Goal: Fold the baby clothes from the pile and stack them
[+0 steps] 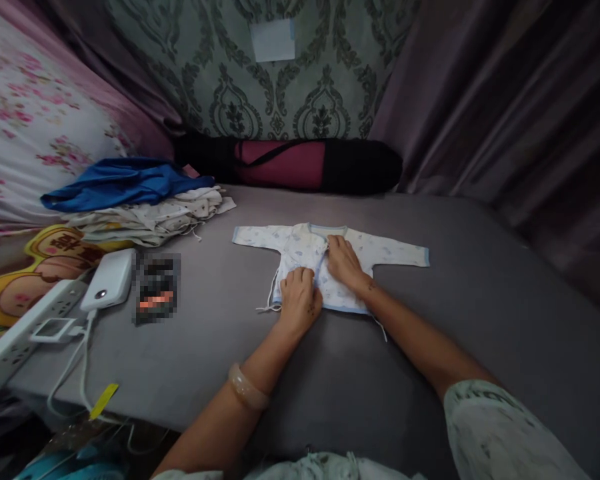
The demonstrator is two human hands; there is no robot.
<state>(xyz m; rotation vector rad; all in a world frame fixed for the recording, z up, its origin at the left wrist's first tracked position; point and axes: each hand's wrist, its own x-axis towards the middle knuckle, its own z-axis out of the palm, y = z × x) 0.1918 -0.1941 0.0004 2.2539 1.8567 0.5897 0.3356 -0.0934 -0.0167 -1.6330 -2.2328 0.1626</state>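
Note:
A small white baby shirt (360, 257) with pale blue trim and a faint print lies spread on the grey surface, its sleeves stretched out to both sides. My left hand (300, 300) rests on its lower front, fingers curled down on the cloth by the front edge. Higher up, near the neckline, my right hand (344, 260) has its fingers closed at the overlapping front edge. The fingertips of both hands are partly hidden. White tie strings (270, 308) trail from the lower left side, and another string (381, 328) hangs at the lower right.
Folded clothes (150, 217) with a blue garment (125, 183) on top lie at the left. Nearer are a power bank (109, 277), a power strip (30, 327), cables and a cartoon cushion (55, 267). A black and maroon long bag (280, 163) lies along the wall.

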